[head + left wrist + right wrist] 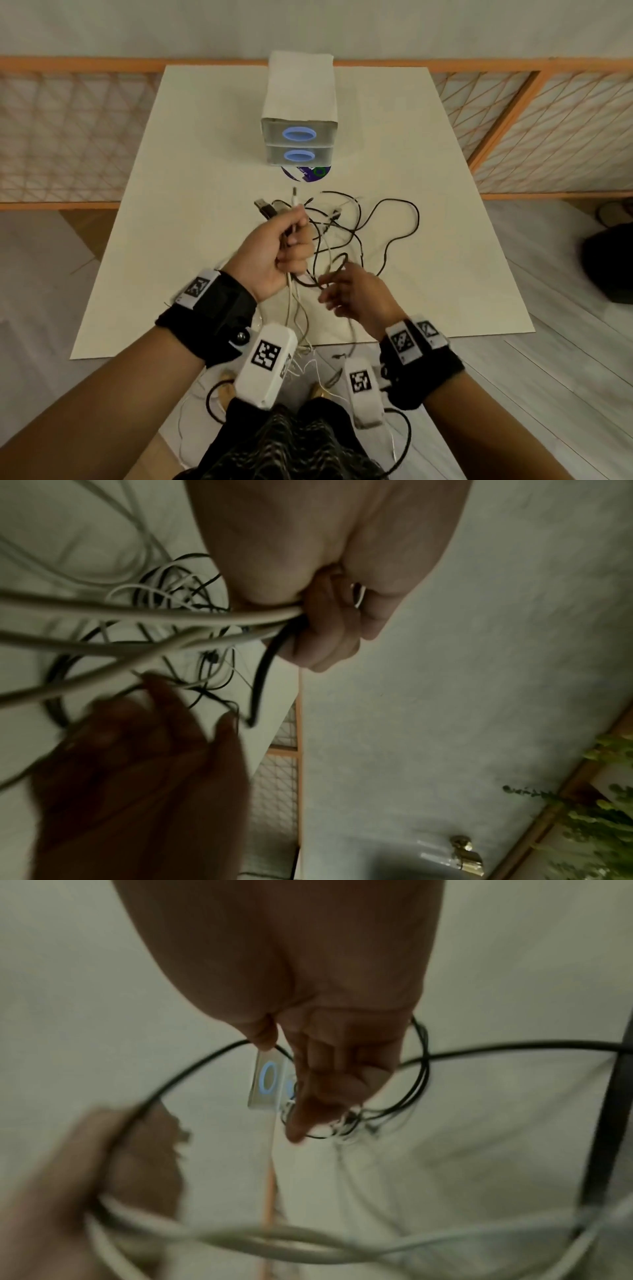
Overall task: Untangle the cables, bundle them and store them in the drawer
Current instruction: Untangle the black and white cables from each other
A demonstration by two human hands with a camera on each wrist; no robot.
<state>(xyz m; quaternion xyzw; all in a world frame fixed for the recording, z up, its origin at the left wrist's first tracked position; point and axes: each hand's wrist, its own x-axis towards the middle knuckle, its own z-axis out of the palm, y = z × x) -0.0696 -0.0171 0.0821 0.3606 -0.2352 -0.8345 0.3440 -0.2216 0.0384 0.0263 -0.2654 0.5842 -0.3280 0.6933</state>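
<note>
White table (205,240): two drawers (297,135), left hand (274,253) fingers gripping perhaps three cables (376,222).

We see a matt, paper-like white sheet (205,205) over the table. The drawers (297,137) look translucent plastic with glossy blue ring pulls. The cables (387,219) are smooth, rubbery black and off-white; plugs (263,207) glint like metal. The screen frame (68,63) looks wooden.

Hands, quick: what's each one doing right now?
Left hand: fist closed round the cables, white and black.
Right hand: fingers pinch a black cable loop.
</note>
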